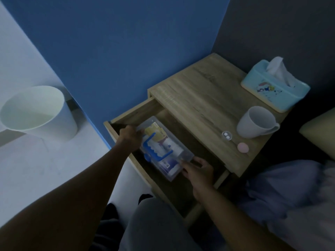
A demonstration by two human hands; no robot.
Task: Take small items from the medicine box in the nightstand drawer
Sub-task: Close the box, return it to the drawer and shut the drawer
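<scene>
One nightstand (208, 98) is seen with its single drawer (137, 113) pulled open. One clear medicine box (183, 151) lies inside, its long axis running diagonally from far left to near right, lid apparently on. The left hand (129, 136) is closed on the far end; the right hand (197, 171) is curled around the near end, so the box lies between them. One mug (253, 124) and one tissue box (275, 87) are set on top.

Both hands, left hand (129, 137) and right hand (198, 171), at opposite ends of the clear medicine box (163, 151) in the open drawer (186, 127).
</scene>
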